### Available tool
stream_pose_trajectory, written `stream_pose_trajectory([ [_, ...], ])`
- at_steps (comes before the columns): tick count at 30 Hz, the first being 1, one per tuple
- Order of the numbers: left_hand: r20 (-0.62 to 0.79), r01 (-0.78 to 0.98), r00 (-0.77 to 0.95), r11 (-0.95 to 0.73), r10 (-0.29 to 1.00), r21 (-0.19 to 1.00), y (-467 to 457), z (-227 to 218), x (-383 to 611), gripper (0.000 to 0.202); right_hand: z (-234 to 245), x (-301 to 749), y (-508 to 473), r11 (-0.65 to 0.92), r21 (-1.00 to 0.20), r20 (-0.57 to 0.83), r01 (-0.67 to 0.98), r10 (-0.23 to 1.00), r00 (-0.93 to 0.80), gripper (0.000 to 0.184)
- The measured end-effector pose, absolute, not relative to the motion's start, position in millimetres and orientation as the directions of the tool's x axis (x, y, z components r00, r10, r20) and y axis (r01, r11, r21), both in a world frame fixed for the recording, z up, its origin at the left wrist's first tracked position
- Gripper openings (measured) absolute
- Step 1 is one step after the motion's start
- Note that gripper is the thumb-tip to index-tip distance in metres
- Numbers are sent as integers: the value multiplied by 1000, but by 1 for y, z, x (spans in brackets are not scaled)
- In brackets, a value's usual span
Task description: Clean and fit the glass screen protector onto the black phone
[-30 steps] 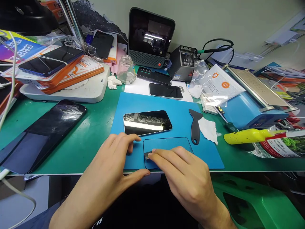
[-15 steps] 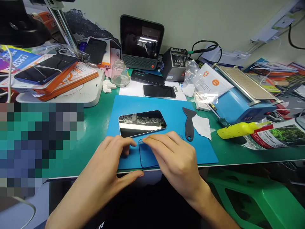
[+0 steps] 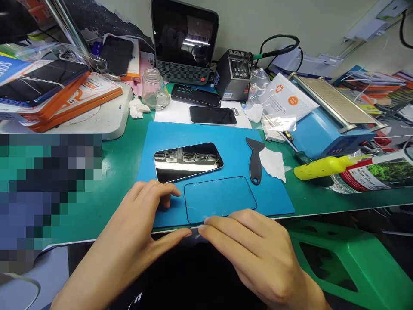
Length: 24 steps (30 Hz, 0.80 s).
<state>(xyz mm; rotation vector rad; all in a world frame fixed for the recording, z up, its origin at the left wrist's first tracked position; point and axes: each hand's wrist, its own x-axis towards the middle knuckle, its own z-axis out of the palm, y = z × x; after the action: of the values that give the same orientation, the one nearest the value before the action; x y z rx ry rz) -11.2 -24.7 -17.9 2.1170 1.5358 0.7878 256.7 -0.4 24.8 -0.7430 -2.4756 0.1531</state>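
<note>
On the blue mat (image 3: 277,202) lies a clear glass screen panel with a thin black border (image 3: 219,196). Just behind it, a phone (image 3: 189,161) rests face up, its shiny screen reflecting light. My left hand (image 3: 138,219) is at the panel's left end, open, with thumb and fingers apart and nothing between them. Along the mat's front edge, my right hand (image 3: 258,249) is closed, thumb hidden behind the pressed-together fingers. A faint pale bit shows at its fingertips, too small to name. A black scraper (image 3: 255,165) lies right of the panel, beside a white tissue (image 3: 273,164).
Behind the mat stand a glass jar (image 3: 155,90), a dark phone (image 3: 213,115) and a tablet on a stand (image 3: 183,43). To the right are a yellow bottle (image 3: 318,168) and a blue machine (image 3: 329,133). A green stool (image 3: 364,254) stands below the table edge.
My right hand has moved from over the glass panel toward me and down to the mat's front edge, uncovering the panel. My left hand keeps nearly the same pose. The view has shifted slightly.
</note>
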Motion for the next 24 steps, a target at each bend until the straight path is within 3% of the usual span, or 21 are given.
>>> stream_pose_trajectory([
  [3,174,737,214,-276,961,617,-25,-16,-9,51,23,279,5,791,-398,529,464,612,-588,27],
  [6,172,774,215,-275,961,570,-27,-16,-4,61,19,301,13,594,-540,551,597,785,-283,30],
  [11,340,816,277,-407,899,410,-25,-14,8,62,10,331,30,343,-679,520,649,849,95,14],
  [17,466,827,446,-551,764,113,-3,5,32,56,4,350,59,307,-648,556,697,816,157,24],
  [20,454,797,509,-600,731,73,6,14,48,60,4,350,71,304,-600,576,740,806,135,26],
  [24,393,775,563,-629,727,54,14,17,71,86,0,350,79,264,-510,580,819,808,101,27],
])
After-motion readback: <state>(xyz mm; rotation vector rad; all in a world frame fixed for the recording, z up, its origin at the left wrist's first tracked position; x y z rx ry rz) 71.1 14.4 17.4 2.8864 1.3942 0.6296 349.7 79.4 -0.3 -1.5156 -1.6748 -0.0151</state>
